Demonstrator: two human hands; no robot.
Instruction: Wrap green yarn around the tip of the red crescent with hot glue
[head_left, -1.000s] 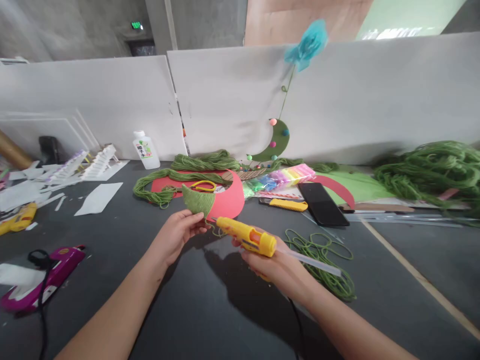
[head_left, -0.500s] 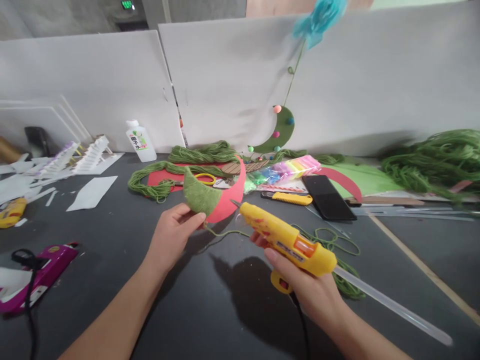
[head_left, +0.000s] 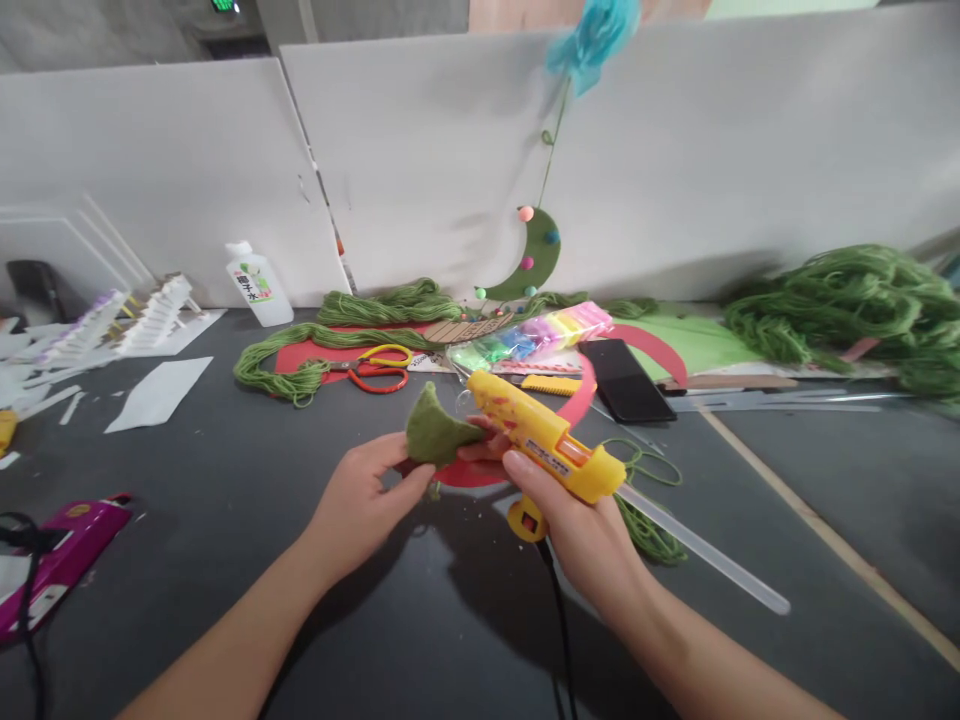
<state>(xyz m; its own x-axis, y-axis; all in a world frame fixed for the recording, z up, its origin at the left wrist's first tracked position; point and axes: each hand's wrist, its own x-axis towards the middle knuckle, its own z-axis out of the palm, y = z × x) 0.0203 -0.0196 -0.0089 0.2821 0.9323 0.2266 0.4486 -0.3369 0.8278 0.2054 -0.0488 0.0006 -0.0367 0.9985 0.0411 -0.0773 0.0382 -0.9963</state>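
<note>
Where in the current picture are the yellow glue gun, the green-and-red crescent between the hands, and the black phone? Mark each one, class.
Yellow glue gun (head_left: 545, 434): head view, on the middle of its body.
Green-and-red crescent (head_left: 439, 430): head view, on its green part.
Black phone (head_left: 628, 382): head view, on its dark face.

Two hands (head_left: 367, 500) (head_left: 574, 515), one bottle (head_left: 259, 287)

You work in soft, fairly even light, a broad shadow darkening the worktop (head_left: 360, 655) between your hands (head_left: 367, 505). Beyond them, faint shadows smudge the white panel (head_left: 412, 150) and the plastic packet (head_left: 536, 336) glints; the far edges look stretched.
</note>
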